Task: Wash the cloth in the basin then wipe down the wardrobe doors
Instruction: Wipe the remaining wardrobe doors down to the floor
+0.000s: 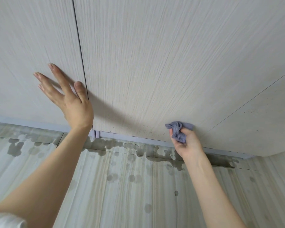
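Note:
Pale wood-grain wardrobe doors fill the upper view: a left door [28,46] and a middle door [163,63], split by a dark vertical seam. My left hand [69,97] rests flat on the left door beside that seam, fingers spread, holding nothing. My right hand [186,142] is closed around a crumpled bluish-purple cloth [178,130] and presses it against the bottom of the middle door. Small dark specks dot the door's lower part around the cloth. The basin is out of view.
A third door panel [262,125] angles away at the right. A bluish plinth strip [138,139] runs under the doors. The wood-look floor [122,186] below carries dark wet patches and drips along the wardrobe base.

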The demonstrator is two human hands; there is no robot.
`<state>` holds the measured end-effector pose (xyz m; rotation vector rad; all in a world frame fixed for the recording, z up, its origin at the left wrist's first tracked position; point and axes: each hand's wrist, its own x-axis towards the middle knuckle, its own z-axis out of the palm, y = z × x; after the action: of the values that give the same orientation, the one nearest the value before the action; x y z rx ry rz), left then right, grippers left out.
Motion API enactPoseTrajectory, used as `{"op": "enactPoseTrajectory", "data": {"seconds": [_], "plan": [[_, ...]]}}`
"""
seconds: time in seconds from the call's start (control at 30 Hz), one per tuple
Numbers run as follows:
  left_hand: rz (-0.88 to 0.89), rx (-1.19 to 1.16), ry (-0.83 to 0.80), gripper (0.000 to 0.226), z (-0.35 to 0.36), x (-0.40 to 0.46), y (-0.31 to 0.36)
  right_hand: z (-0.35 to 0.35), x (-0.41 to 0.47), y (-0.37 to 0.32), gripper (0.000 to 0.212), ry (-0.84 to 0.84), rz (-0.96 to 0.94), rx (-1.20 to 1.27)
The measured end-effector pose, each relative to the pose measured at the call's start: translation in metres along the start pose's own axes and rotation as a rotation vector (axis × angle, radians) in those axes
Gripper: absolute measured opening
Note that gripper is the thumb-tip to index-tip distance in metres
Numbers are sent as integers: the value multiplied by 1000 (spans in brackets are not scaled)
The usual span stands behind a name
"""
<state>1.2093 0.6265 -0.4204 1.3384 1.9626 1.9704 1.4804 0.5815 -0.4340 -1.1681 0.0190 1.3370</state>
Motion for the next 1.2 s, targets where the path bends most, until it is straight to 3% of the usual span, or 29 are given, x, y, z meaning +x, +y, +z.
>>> {"op": "enactPoseTrajectory", "data": {"seconds": [0.3, 0.57, 1.0, 1.2], "plan": [[-15, 31, -5, 54, 2, 0, 2, -29, 38, 35, 16, 159, 143, -303], [-34, 39, -9, 54, -3, 0, 1, 19, -7, 24, 14, -20, 111, -79], [-40, 36, -15, 55, -2, 2, -2, 6, 18, 81, 17, 126, 143, -206], [-35, 37, -11, 55, -1, 2, -2, 50, -22, 55, 7, -84, 104, -87]]}}
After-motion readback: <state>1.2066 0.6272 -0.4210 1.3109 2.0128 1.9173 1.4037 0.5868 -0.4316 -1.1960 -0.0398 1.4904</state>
